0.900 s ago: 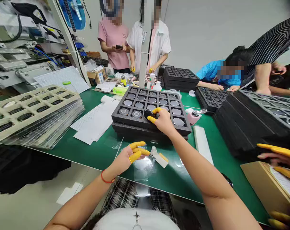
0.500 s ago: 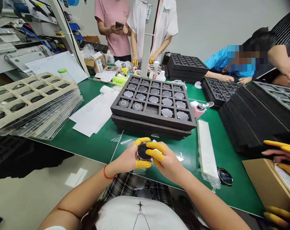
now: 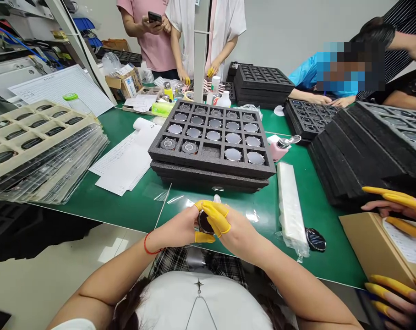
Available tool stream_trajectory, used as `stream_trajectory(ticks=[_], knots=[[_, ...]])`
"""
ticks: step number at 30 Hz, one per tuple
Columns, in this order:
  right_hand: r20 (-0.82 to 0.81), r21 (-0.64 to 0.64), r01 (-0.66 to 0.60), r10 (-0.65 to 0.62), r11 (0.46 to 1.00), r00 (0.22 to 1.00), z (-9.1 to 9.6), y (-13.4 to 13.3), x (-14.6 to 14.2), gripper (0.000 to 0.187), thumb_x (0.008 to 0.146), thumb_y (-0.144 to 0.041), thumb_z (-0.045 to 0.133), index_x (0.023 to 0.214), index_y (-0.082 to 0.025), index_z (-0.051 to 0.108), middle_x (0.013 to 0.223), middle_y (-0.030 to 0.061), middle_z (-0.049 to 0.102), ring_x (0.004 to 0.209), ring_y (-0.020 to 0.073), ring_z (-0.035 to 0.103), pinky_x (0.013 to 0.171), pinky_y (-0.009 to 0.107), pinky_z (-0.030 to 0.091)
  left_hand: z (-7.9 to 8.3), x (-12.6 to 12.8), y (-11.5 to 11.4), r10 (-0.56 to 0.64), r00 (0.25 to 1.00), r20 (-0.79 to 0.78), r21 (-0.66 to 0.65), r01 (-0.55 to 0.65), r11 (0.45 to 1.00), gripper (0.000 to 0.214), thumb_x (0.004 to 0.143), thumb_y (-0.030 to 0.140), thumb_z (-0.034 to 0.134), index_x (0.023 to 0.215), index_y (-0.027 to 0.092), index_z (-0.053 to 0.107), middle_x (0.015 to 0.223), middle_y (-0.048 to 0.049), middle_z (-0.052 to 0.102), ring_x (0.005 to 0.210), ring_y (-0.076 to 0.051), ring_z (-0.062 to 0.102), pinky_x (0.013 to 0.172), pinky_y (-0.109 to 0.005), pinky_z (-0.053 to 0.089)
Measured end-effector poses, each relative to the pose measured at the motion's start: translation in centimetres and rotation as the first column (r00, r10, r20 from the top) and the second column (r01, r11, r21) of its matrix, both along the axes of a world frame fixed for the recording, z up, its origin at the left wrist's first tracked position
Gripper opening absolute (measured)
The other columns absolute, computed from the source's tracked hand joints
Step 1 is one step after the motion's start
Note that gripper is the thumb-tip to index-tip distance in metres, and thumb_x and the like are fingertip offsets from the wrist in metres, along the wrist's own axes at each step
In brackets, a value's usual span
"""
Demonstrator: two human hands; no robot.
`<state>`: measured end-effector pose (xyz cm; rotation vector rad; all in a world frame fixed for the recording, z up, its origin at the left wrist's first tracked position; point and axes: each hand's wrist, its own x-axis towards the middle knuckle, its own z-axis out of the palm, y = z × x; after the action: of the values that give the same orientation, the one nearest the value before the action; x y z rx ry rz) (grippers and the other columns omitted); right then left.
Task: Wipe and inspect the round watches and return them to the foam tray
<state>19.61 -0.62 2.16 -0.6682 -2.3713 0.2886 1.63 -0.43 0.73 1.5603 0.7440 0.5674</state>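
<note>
- Your left hand (image 3: 182, 227) holds a dark round watch part (image 3: 203, 223) between its yellow-tipped fingers (image 3: 204, 237), with the thumb on the near side.
- Your right hand (image 3: 237, 229) has its yellow-tipped fingers close together and bent over the right side of that part. They hide some of it, so you cannot tell if they pinch it or only rest on it.
- The watch part is up in your hands, close to your body, at the near edge of the green table (image 3: 132, 217).
- The step in hand looks like working on the watch part with both hands. What the right fingers do to it is too hidden to tell.
- The next move seems to call for a steady left hold and a light right touch, so the part does not slip.
- Just past your hands is a black foam tray (image 3: 208, 166) with round parts in its slots.
- Right of it are a pink bottle (image 3: 277, 149) and a long white wrapped bar (image 3: 292, 201).
- Left of it are white papers (image 3: 122, 158), then a pale tray (image 3: 25, 126) on a stack.
- Far right, another person's hand (image 3: 400, 206) is by a brown box (image 3: 380, 247).
</note>
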Motion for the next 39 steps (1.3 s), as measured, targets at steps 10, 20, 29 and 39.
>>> stream_trajectory(ticks=[10,20,29,39], knots=[[-0.189,-0.129,0.058,-0.081,0.99,0.979,0.2,-0.6,1.4,0.049,0.092,-0.003,0.037,0.132,-0.03,0.037,0.083,-0.0001,0.055,0.07,0.0149,0.048,0.065,0.028,0.049,1.0,-0.9,0.2,0.065,0.993,-0.101,-0.076,-0.073,0.994,0.049,0.073,0.018,0.073,0.116,0.022,0.051,0.101,-0.0025,0.064,0.086,-0.019,0.066,0.074,-0.031,0.055],[0.319,-0.322,0.461,-0.363,0.827,0.875,-7.2,1.1,2.2,0.031,0.089,-0.011,0.047,0.115,-0.019,0.062,0.102,0.0115,0.064,0.092,0.024,0.059,0.079,0.037,0.051,6.1,-7.1,0.8,0.324,0.946,-0.021,-0.144,-0.323,0.935,0.071,0.074,0.023,0.078,0.132,0.027,0.036,0.095,-0.0017,0.071,0.091,-0.021,0.072,0.088,-0.034,0.056],[0.435,-0.105,0.591,-0.498,0.8,0.75,-4.6,3.0,0.3,0.015,0.083,-0.009,0.057,0.085,-0.015,0.071,0.074,0.009,0.062,0.071,0.0227,0.057,0.064,0.033,0.046,8.5,-4.2,3.4,0.212,0.977,-0.038,-0.044,-0.214,0.976,0.067,0.073,0.025,0.079,0.128,0.026,0.041,0.099,-0.0027,0.071,0.089,-0.02,0.072,0.085,-0.032,0.057],[0.233,0.124,0.93,-0.921,0.347,0.312,5.9,11.5,15.0,0.036,0.093,-0.013,0.041,0.122,-0.01,0.064,0.11,0.0194,0.063,0.107,0.0318,0.057,0.09,0.047,0.045,11.4,-0.3,7.1,0.121,0.987,0.109,-0.043,-0.117,0.992,0.064,0.075,0.021,0.078,0.127,0.025,0.04,0.093,-0.0009,0.072,0.088,-0.021,0.074,0.082,-0.032,0.059]])
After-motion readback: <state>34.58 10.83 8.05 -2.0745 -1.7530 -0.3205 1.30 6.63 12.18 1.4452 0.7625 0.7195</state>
